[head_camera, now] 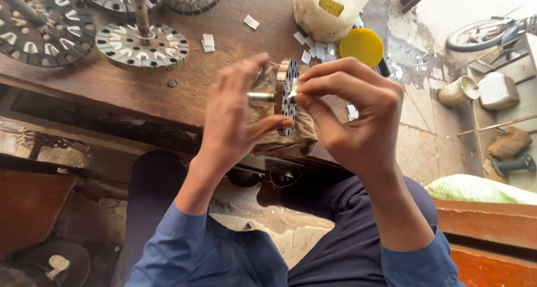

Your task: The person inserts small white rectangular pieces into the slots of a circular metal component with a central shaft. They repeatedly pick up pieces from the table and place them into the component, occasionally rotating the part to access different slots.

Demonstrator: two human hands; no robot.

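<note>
Worn wooden bench (pixel 168 91) lies below me; my left hand (pixel 235 119) clasps the slotted rotor core (pixel 287 94) by its shaft, held up before me; my right hand (pixel 352 116) pinches a small white slip (pixel 293 87) at its slot; the core seems heavy, rigid, sharp-edged; the slip flimsy

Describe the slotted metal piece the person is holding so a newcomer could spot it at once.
Start at the brown wooden workbench and find the two hands raised at its front edge. The left hand grips a slotted metal disc stack on a short shaft, edge-on to the camera, while the right hand pinches at its rim. Unlike the similar discs lying flat on the bench, it is held upright.
</note>
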